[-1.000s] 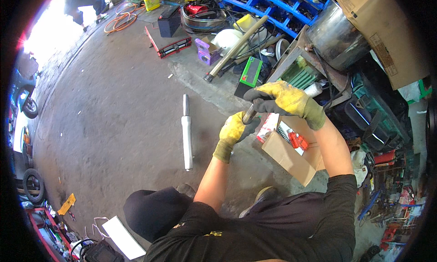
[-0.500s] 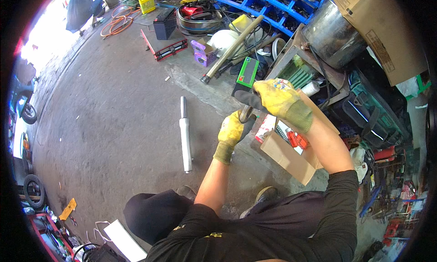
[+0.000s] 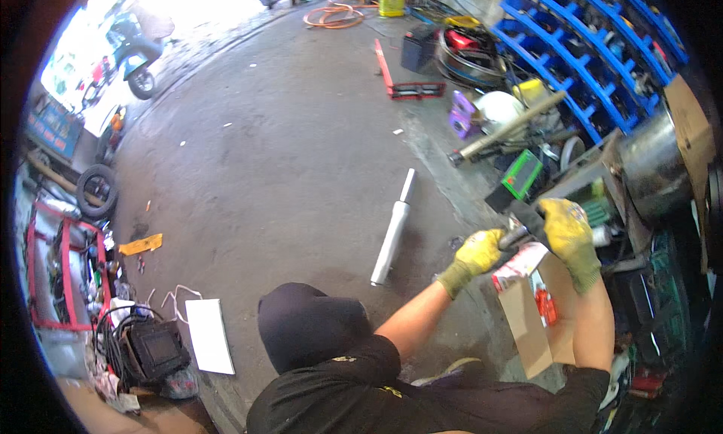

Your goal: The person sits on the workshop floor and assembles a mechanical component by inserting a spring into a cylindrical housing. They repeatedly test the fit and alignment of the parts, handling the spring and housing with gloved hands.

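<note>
My left hand [image 3: 480, 255], in a yellow glove with dark palm coating, is closed around a shiny metal tube [image 3: 514, 236]. Most of the tube is hidden by the gloves. My right hand [image 3: 566, 230], gloved alike, has its dark-coated fingers closed at the tube's other end. To the left on the floor lies a silver fork leg [image 3: 389, 242] with a thinner bright tube at its far end. Just below my hands stands an open cardboard box [image 3: 520, 321] with a red-orange item [image 3: 545, 304] inside.
Beyond my hands are a green-topped battery [image 3: 522, 174], a long pole [image 3: 512, 125] and blue parts bins [image 3: 580, 65]. A metal drum [image 3: 659, 166] stands at the right. A white box [image 3: 209, 336] lies at the lower left, beside a red rack [image 3: 64, 276] and a tyre [image 3: 96, 189].
The view has swung left, so the fork leg, box and bins appear farther right. Both hands stay together at the metal tube.
</note>
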A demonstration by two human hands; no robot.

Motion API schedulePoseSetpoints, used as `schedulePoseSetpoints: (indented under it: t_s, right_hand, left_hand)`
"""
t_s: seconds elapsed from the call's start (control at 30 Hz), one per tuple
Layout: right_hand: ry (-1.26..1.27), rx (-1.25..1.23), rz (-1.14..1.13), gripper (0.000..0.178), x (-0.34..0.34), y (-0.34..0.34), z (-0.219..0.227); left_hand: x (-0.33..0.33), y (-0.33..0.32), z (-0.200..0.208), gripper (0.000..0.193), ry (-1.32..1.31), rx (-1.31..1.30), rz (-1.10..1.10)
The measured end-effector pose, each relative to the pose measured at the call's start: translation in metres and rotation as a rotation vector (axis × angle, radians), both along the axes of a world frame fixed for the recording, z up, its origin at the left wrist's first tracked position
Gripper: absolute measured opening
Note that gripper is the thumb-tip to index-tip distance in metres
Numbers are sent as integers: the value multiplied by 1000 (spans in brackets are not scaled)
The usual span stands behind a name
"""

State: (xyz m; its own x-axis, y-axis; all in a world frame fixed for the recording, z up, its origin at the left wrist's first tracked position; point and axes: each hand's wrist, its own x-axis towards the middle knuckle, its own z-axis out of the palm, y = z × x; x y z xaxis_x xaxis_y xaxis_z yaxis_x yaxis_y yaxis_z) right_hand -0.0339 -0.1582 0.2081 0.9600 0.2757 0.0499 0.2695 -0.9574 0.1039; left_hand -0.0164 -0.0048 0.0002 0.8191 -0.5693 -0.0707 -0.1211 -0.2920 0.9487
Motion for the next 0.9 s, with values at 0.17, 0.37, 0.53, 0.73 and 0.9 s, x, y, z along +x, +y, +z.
schedulePoseSetpoints:
  t_s: [0.17,0.37,0.53,0.73,0.9]
  right_hand:
    - [254,465,179,45,7,5,11]
    - [-137,35,61,40,5,-3,-33]
    - [-9,258,251,49,11,1,-17]
    - [8,76,-45,40,13,22,-8]
    - [46,360,174,40,14,13,-14]
  left_hand:
    - [-3,3,11,37,17,-122,60]
    - [2,9,9,34,39,-16,147]
    - [6,17,11,17,260,-326,78]
    - [8,17,14,29,271,-127,86]
    - [7,15,6,33,258,-171,49]
